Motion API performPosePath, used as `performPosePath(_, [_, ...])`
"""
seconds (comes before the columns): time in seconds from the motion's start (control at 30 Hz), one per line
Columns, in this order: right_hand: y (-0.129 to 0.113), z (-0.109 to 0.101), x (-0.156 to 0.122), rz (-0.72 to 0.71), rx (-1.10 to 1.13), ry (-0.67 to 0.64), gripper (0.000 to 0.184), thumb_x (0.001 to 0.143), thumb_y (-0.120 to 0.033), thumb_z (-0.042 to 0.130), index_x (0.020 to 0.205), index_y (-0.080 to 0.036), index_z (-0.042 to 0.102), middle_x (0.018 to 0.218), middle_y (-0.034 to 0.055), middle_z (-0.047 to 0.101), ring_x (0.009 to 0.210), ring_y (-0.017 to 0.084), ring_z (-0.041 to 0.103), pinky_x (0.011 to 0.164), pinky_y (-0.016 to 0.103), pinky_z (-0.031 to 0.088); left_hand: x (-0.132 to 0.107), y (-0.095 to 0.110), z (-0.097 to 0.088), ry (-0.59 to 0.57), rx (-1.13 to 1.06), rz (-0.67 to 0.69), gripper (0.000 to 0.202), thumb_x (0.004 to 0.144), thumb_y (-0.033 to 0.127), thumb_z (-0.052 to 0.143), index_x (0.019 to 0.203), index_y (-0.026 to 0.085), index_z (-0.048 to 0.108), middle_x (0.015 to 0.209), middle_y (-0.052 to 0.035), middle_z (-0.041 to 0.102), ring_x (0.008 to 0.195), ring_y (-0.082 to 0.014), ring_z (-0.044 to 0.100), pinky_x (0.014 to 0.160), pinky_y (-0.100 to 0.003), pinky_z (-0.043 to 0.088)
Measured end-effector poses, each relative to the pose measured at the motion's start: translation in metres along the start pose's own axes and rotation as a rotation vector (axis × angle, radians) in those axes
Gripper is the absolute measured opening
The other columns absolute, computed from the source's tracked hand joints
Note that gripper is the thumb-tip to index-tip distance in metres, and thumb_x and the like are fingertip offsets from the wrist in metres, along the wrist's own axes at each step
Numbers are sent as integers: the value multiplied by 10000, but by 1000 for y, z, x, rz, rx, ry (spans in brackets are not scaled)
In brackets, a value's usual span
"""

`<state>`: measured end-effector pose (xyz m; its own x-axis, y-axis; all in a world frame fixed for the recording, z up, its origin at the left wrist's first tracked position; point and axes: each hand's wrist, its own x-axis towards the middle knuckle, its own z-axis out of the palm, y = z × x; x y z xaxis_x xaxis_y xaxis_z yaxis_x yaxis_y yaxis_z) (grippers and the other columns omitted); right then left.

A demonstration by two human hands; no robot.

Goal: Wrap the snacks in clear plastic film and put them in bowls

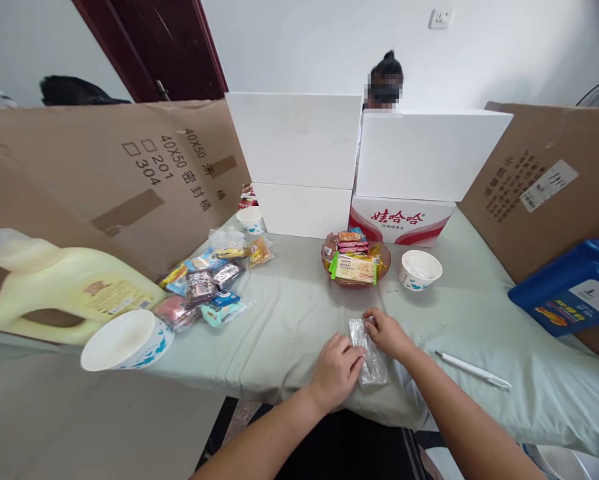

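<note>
A clear, crinkled plastic bag (pixel 374 372), folded into a narrow strip, lies on the cloth in front of me. My left hand (pixel 335 372) is on its left edge, with the fingers bent together and closed on the plastic. At the bag's upper end, my right hand (pixel 386 333) pinches the edge between thumb and fingers. Beyond my hands stands a reddish glass bowl (pixel 333 275) heaped with wrapped snacks, a green-edged cracker pack (pixel 355 269) on top. A white paper bowl (pixel 420 270) with blue print is right of it.
Packaged snacks (pixel 202 287) are piled at left, near a large paper bowl (pixel 124 340) and a cream jug (pixel 74 287). A white pen (pixel 474 370) and blue bottle (pixel 574 287) lie right. White boxes (pixel 304 153) and cardboard panels (pixel 104 173) border the table; a person is behind.
</note>
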<state>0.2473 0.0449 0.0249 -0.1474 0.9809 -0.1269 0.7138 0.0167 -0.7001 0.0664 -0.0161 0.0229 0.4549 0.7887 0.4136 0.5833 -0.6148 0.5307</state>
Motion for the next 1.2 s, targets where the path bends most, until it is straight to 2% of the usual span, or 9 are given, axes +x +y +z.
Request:
performPosePath(0.17, [-1,-1,-6,55,118,-3,299,884,-296,441,1147,-178,521,591,-41,583,567,151,578,585,254,410,27,-20,8,-60,23,73,120,876,129,554,905,193,652,938,-58,631,933,-219,548,849,-389,489])
performPosePath(0.27, [2,3,-29,104,204,12,492,882,-400,451,1316,-187,361,780,-18,645,520,128,586,524,253,438,29,-31,15,-65,18,77,159,879,111,551,967,193,654,1000,-61,638,995,-221,536,887,-392,491])
performPosePath(0.47, [10,18,-99,70,-36,128,490,826,-237,516,1306,-202,425,770,0,627,647,174,632,626,306,496,25,-31,19,-103,72,53,281,922,134,510,1150,235,640,1206,-51,613,1103,-229,489,946,-427,471])
performPosePath(0.6, [-2,19,-111,-263,-420,349,379,898,-336,517,1243,-182,535,1165,153,614,1122,304,575,924,466,463,28,-28,15,-174,118,33,330,896,120,539,1186,246,631,1248,-48,592,1132,-244,458,962,-445,450])
performPosePath(0.7, [-6,27,-106,-575,-548,233,584,844,-383,615,1357,-152,456,1378,153,512,1335,320,395,1069,494,362,29,-28,13,-191,120,18,328,903,134,535,1189,264,630,1246,-30,590,1134,-240,449,970,-434,436])
performPosePath(0.8, [-4,42,-114,-638,-633,157,728,805,-361,646,1426,-105,366,1434,167,462,1350,313,382,1070,472,375,29,-28,12,-204,115,12,340,914,130,518,1193,292,628,1251,-14,584,1135,-229,450,986,-423,418])
performPosePath(1.0, [-7,43,-164,-745,-470,123,485,856,-170,531,1339,-189,486,1250,100,633,1138,234,584,940,368,475,29,-29,11,-233,119,19,396,878,97,542,1220,284,612,1272,-26,567,1146,-252,437,978,-449,413])
performPosePath(1.1, [-9,31,-159,-664,-344,175,360,903,-131,464,1245,-216,541,1042,73,687,939,188,629,860,351,497,30,-29,12,-231,119,22,403,867,83,549,1214,277,616,1267,-29,568,1137,-254,435,979,-458,411])
performPosePath(1.2, [-5,27,-134,-531,-400,308,267,907,-179,486,1159,-206,571,1097,108,643,1011,236,593,873,415,478,30,-28,10,-219,103,25,378,872,94,552,1197,273,625,1261,-26,571,1140,-248,432,986,-456,412])
